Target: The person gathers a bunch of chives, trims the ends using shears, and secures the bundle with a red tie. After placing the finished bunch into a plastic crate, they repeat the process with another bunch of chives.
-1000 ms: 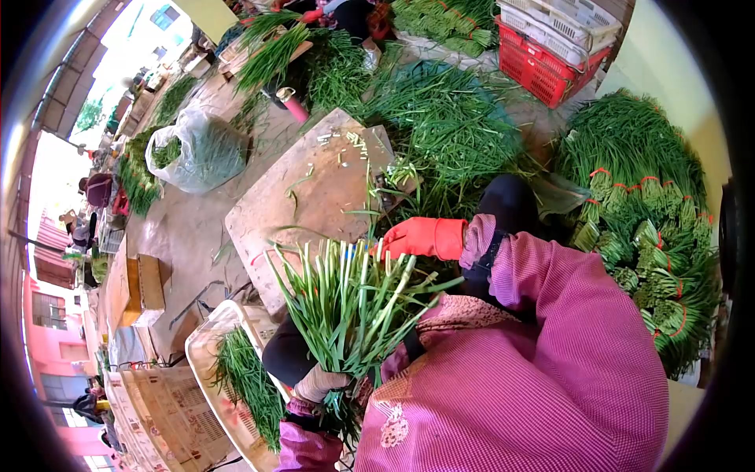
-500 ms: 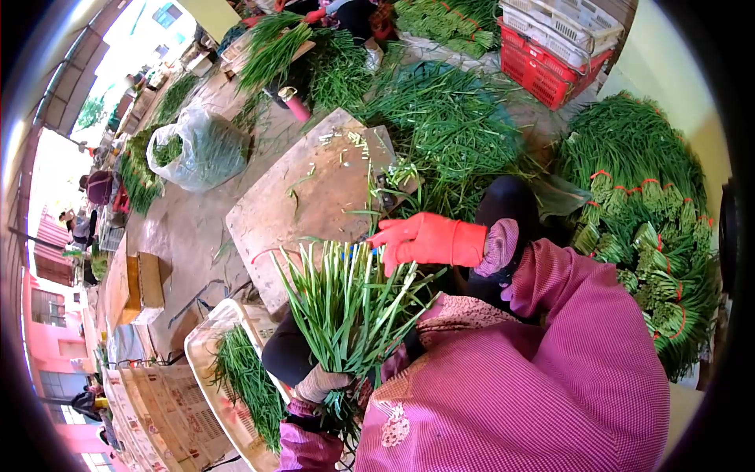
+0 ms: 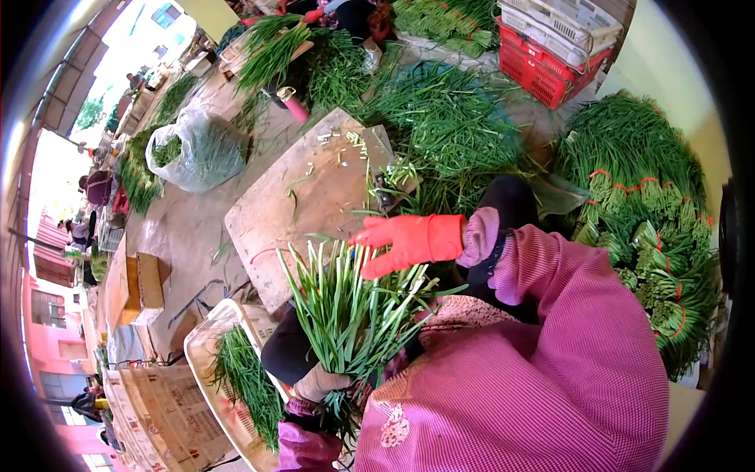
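Note:
A loose bunch of garlic chives point(image 3: 340, 315) stands upright over my lap, pale cut ends up and fanned apart. My left hand point(image 3: 322, 383), in a light knit glove, is closed around the lower, leafy part of the bunch. At the top, my right hand point(image 3: 405, 242) wears an orange-red rubber glove. Its fingers are stretched out and spread across the pale stem ends, with the fingertips partly among them. Just beyond the bunch lies a worn board point(image 3: 291, 204) with trimmed bits scattered on it.
Loose chives point(image 3: 440, 118) are heaped beyond the board. Tied bundles point(image 3: 645, 228) are stacked at right. A cream crate point(image 3: 208, 346) with chives stands at left. Also around are a plastic bag point(image 3: 208, 153), a pink bottle point(image 3: 295, 106), red and white crates point(image 3: 543, 71), and people farther off.
My right hand has shifted a little to the left across the stem tops, its fingers reaching farther over them. The bunch's upper stems have moved slightly. My left hand keeps its hold.

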Action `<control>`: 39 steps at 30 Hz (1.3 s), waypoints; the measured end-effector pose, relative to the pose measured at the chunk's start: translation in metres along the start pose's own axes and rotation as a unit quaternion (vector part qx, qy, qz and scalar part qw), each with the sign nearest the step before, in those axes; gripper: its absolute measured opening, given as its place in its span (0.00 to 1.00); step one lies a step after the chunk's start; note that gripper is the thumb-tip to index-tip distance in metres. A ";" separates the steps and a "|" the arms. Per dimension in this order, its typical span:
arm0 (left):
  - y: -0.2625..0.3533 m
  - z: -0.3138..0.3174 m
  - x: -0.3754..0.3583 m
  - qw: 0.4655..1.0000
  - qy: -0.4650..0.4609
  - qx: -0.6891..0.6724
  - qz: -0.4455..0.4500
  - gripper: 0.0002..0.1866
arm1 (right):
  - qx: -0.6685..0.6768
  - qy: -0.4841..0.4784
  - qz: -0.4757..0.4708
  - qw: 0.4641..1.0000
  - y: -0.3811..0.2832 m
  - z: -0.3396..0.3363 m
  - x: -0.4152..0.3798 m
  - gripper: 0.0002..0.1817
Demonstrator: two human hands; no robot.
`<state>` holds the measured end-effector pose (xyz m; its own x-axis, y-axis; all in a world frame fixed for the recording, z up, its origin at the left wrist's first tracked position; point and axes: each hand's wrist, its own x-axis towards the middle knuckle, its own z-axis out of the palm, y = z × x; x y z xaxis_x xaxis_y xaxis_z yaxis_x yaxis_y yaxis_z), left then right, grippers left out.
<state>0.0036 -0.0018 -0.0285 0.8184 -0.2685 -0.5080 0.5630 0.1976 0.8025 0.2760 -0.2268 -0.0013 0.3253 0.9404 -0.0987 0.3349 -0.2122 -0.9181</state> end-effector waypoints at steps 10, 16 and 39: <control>0.008 0.005 0.000 1.000 -0.005 -0.017 -0.016 0.47 | -0.122 0.114 -0.089 0.982 0.016 -0.009 0.000 0.13; -0.009 -0.007 -0.008 1.000 0.015 0.004 0.003 0.38 | -0.609 0.481 0.083 0.626 0.023 -0.106 -0.047 0.08; -0.015 -0.009 -0.004 0.996 -0.042 -0.017 -0.082 0.45 | 0.087 -0.137 0.024 0.986 0.031 0.007 0.005 0.12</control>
<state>-0.0071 0.0049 -0.0420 0.7035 -0.3771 -0.6024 0.6928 0.1752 0.6995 0.2817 -0.2271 -0.0330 0.0775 0.9722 -0.2211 0.1600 -0.2310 -0.9597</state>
